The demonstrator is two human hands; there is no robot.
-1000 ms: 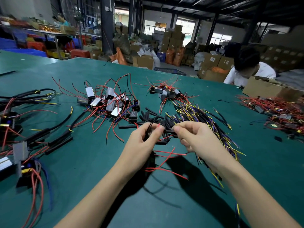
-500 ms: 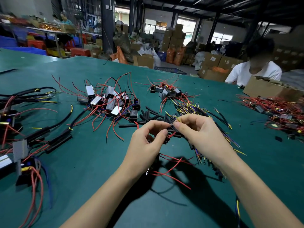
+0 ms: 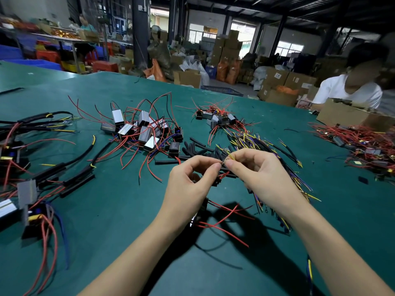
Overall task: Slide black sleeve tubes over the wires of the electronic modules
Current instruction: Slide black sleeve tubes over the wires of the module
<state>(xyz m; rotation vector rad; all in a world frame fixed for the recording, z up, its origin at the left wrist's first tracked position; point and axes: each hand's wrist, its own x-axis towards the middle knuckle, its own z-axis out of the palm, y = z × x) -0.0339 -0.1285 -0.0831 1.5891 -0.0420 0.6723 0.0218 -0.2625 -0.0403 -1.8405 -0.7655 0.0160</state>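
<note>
Two bare hands meet fingertip to fingertip above the green felt-covered table (image 3: 119,210), forearms reaching in from the near edge. The left hand (image 3: 188,184) has its thumb and forefinger curled into a ring, their tips pinching something small and dark at the meeting point; what exactly sits between them is too small to tell. The right hand (image 3: 256,174) pinches a thin yellow wire (image 3: 230,156) between thumb and forefinger, its other fingers curled under. That wire's free end points up and to the left, away from the person, its long axis on a slant. Below the hands hang loose red wires (image 3: 222,218) running roughly left to right over the hands' shadow, and a small dark piece with a red lead shows just under the fingertips.

Just beyond the fingertips lies a scatter of short black sleeve tubes (image 3: 198,146), most lying flat with their long axes across the table, left to right or slightly slanted. To their right spreads a long bundle of black, yellow and purple wires (image 3: 267,146), running diagonally from far left to near right. Farther left sits a heap of silver and black rectangular electronic modules (image 3: 145,131) tangled in red leads; a smaller heap of black modules (image 3: 215,118) lies behind. At the left edge rest sleeved harnesses (image 3: 42,174). Across the table a person in a white shirt (image 3: 348,90) sits behind a brown cardboard box (image 3: 346,114).
</note>
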